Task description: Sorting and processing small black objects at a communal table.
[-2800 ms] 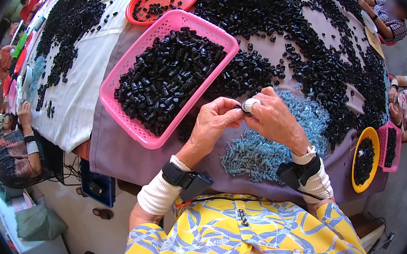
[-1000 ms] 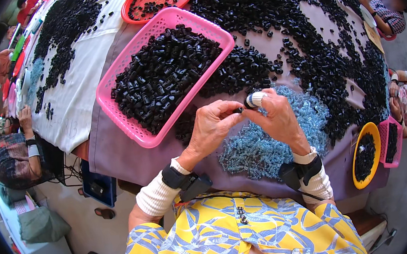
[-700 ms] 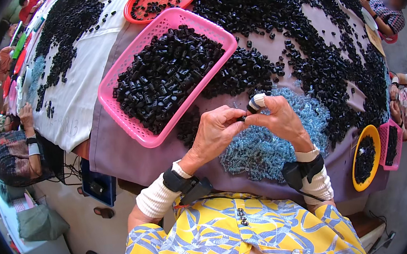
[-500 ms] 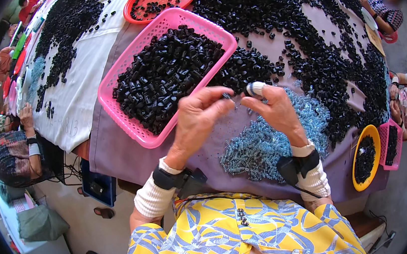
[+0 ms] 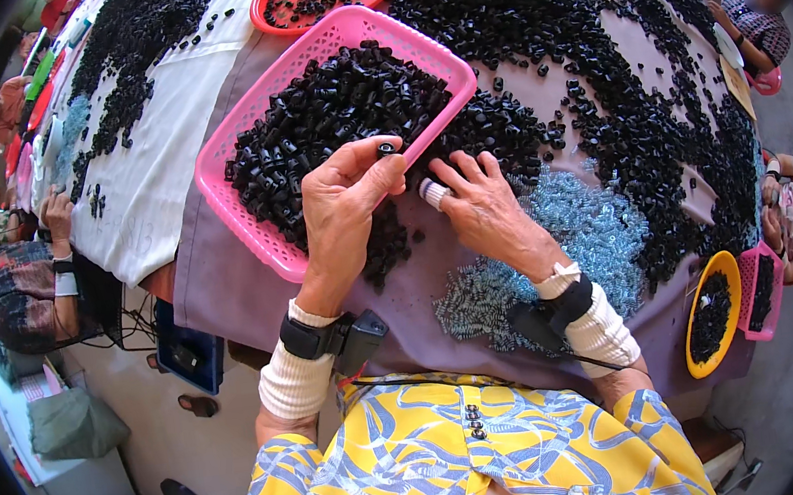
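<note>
My left hand (image 5: 338, 205) is pinched around a small black plastic barrel piece (image 5: 386, 149), with its round opening facing up, above the near right edge of the pink basket (image 5: 270, 252). The basket is heaped with black plastic pieces (image 5: 322, 109) of the same sort. My right hand (image 5: 490, 212) reaches down with fingers spread at the edge of a pile of loose black pieces (image 5: 500, 128); a white band wraps one finger. Beside its wrist lies a heap of small, bluish silver metal springs (image 5: 600, 234). A few black pieces (image 5: 387, 249) lie between my hands.
Beyond the basket stands a red tray (image 5: 268, 22) with scattered black pieces. At the right edge sit a yellow tray (image 5: 736, 307) and a small pink basket (image 5: 765, 289). Black pieces spread across the cloth-covered table (image 5: 216, 297). Other people sit at the left and right.
My hands have moved apart from their meeting point. The left went up and left with the black piece; the right turned down to the loose pile. Black pieces now show between them.
</note>
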Available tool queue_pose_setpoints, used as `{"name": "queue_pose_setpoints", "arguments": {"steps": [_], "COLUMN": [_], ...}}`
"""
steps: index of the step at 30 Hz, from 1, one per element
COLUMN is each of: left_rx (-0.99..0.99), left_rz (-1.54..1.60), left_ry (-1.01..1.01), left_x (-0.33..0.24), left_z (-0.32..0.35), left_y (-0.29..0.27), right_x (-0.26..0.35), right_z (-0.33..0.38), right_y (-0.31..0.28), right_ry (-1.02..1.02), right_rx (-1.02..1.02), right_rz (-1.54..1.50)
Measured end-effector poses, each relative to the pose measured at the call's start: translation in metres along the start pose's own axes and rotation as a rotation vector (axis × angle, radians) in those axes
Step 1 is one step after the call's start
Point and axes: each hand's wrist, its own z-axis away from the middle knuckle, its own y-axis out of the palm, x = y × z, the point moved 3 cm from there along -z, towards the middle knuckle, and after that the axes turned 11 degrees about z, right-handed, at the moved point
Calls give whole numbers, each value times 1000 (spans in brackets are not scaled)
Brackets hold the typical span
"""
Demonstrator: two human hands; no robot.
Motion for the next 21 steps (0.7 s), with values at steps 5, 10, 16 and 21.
{"name": "queue_pose_setpoints", "arguments": {"steps": [5,10,16,21], "left_rx": [9,34,17,18], "left_rz": [-6,-2,11,13], "left_ry": [-26,-30,-31,-35], "left_x": [5,7,8,9], "left_z": [-5,-5,-5,-5], "left_y": [-4,-3,-4,-10], "right_x": [-6,-8,-5,-12], "right_z": [25,42,50,43], "right_y": [-23,-31,-26,-36], "right_ry": [-49,13,-16,13], "right_rx": [5,-27,176,49], "right_rz": [-80,-70,-84,-128]}}
